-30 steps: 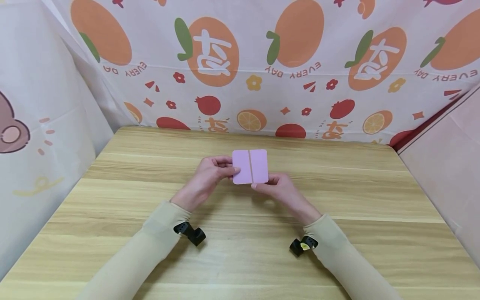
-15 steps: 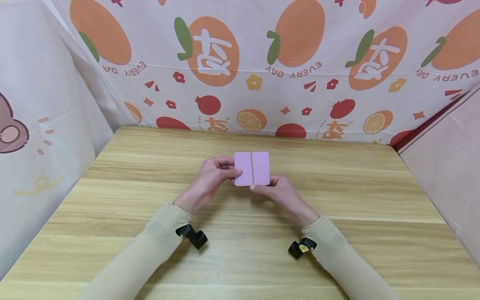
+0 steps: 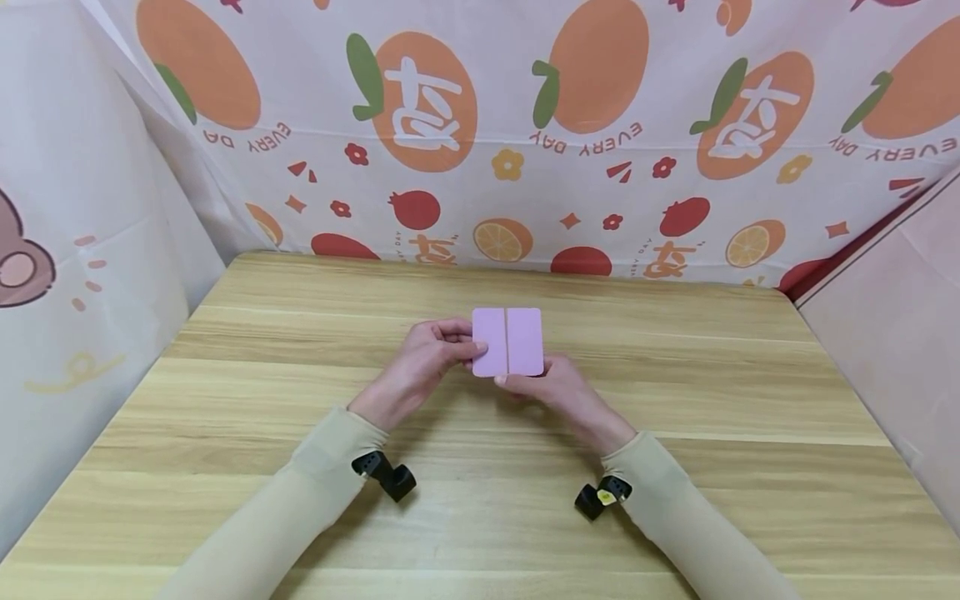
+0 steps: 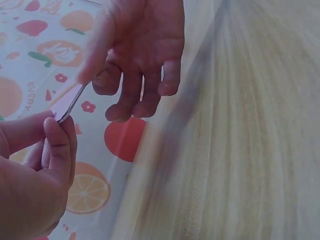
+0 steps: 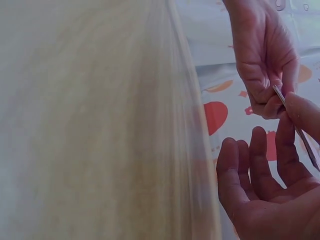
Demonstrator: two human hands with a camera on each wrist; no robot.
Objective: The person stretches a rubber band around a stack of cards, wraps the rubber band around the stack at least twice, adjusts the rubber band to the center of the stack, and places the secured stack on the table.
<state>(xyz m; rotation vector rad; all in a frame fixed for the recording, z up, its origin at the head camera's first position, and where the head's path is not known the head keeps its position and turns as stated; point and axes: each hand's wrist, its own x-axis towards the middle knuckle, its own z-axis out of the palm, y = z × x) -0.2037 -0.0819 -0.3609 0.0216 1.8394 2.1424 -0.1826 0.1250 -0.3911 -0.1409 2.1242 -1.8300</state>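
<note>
A thin pink square card [image 3: 527,337] with rounded corners is held up above the table, its face toward the head camera. Down its middle runs a narrow brownish line; I cannot tell whether this is a strip or a gap. My left hand [image 3: 427,354] pinches the left edge, thumb on the front face. At the lower edge my right hand [image 3: 562,392] pinches it between thumb and index finger. In the right wrist view the card [image 5: 302,135] shows edge-on, and the other right fingers spread loosely below it. Its back is hidden in the head view.
Under both arms lies a wood-grain table [image 3: 465,517]. A fruit-patterned cloth [image 3: 510,92] hangs behind its far edge, with pale cloth [image 3: 97,208] at the left and a pale panel [image 3: 900,333] at the right. Each wrist carries a small black camera [image 3: 386,475].
The pink card and both hands have shifted slightly right and toward the body. The card has straightened a little, and its middle line looks narrower. Both hands keep their grip.
</note>
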